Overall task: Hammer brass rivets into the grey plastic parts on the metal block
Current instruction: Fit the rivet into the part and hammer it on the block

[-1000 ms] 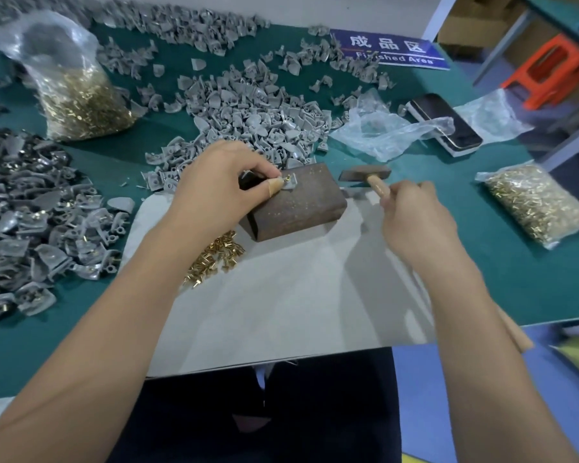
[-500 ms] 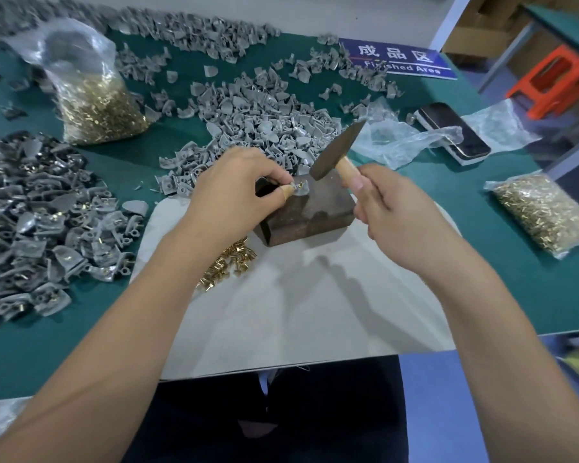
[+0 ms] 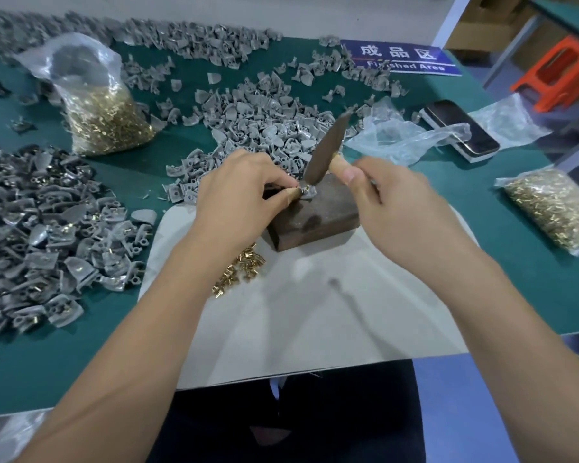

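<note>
Grey plastic part (image 3: 307, 192) with brass rivet (image 3: 305, 188) sits on top of the metal block (image 3: 318, 213), at its far left corner. Left hand (image 3: 244, 195) pinches the part between thumb and fingers. Hammer (image 3: 325, 148) head tilted, lower end touching the rivet. Right hand (image 3: 395, 202) curled round the wooden handle. Block rests on white paper (image 3: 315, 322); loose rivets (image 3: 239, 269) just left of block. Pile of grey parts (image 3: 258, 128) behind; bag of rivets (image 3: 555, 208) far right on green table (image 3: 532, 289).
</note>
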`<state>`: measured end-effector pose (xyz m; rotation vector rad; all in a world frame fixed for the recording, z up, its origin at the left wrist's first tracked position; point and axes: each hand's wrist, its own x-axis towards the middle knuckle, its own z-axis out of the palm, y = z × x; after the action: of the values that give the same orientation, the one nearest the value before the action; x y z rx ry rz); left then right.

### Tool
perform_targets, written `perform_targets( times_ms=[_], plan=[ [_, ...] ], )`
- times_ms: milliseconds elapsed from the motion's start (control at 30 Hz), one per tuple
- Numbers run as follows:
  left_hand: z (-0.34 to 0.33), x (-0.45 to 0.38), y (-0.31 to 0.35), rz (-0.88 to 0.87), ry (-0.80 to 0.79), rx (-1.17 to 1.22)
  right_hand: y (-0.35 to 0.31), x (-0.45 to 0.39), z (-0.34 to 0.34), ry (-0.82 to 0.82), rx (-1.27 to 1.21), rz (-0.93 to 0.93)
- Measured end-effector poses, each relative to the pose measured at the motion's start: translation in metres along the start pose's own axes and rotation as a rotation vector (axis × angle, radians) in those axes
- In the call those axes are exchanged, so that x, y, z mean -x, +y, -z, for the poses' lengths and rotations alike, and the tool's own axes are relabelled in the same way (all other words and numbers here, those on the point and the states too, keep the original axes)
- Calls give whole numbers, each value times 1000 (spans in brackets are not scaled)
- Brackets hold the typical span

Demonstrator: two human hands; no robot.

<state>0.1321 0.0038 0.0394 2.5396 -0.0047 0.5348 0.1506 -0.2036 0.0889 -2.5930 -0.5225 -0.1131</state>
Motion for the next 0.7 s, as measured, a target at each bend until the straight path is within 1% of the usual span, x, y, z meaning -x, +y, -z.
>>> perform_targets(
  times_ms=[67, 100, 133, 200, 233, 267, 333, 367, 400, 467, 500, 533, 600, 633, 667, 700],
  plan=[
    [0, 0, 0, 0, -3, -3, 1, 1, 1, 124, -100, -4],
    [0, 0, 0, 0, -3, -5, 1, 1, 0, 136, -109, -3],
    [1, 0, 0, -1, -2, -9, 2, 2, -2, 94, -78, -6],
    [1, 0, 1, -3, 3, -15, 4, 1, -3, -46, 22, -11],
    [1, 0, 1, -4, 2, -13, 6, 0, -2, -55, 37, -16],
    [1, 0, 0, -3, 0, -11, 8, 0, -1, -11, 15, -20],
    [0, 0, 0, -3, -1, -19, 6, 2, 0, 144, -116, -11],
    [0, 0, 0, -4, 0, -23, 5, 3, -2, 176, -143, -7],
    [0, 0, 0, -5, 0, -24, 3, 3, -4, 152, -127, -7],
    [1, 0, 0, -7, 3, -20, 3, 1, -5, 2, -11, -25],
    [1, 0, 0, -8, 4, -17, 5, 0, -4, -24, 22, -33],
    [1, 0, -1, -8, 3, -15, 6, -1, -3, 6, 19, -41],
    [0, 0, -1, -7, 4, -14, 4, 1, -3, 132, -94, -27],
    [0, 0, -1, -7, 5, -14, 2, 3, -4, 144, -128, -15],
    [-1, 0, -2, -7, 6, -13, 0, 5, -6, 107, -117, -4],
    [-1, 0, -2, -7, 7, -13, -1, 5, -7, 31, -71, -3]
  ],
)
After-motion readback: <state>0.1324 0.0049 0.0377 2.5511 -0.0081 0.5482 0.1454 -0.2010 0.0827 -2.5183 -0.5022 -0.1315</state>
